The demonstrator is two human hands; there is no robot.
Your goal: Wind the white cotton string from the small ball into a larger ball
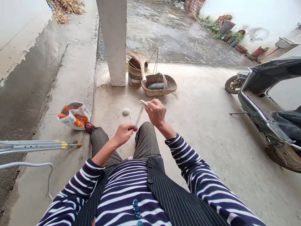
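Observation:
My left hand is closed in a pinch above my knees. Higher and to its right, my right hand is closed too, with white yarn curling out past its fingertips. Between the two hands runs a narrow, straight, pale length; whether it is doubled strands pulled taut or a thin rod is unclear. A small ball of white yarn lies on the floor just ahead, and its loose strand leads toward my left hand.
A wicker basket holding a dark green gourd stands ahead, beside a bucket with a straw broom and a pillar. At left are a white and orange bag and crutches; at right, a scooter.

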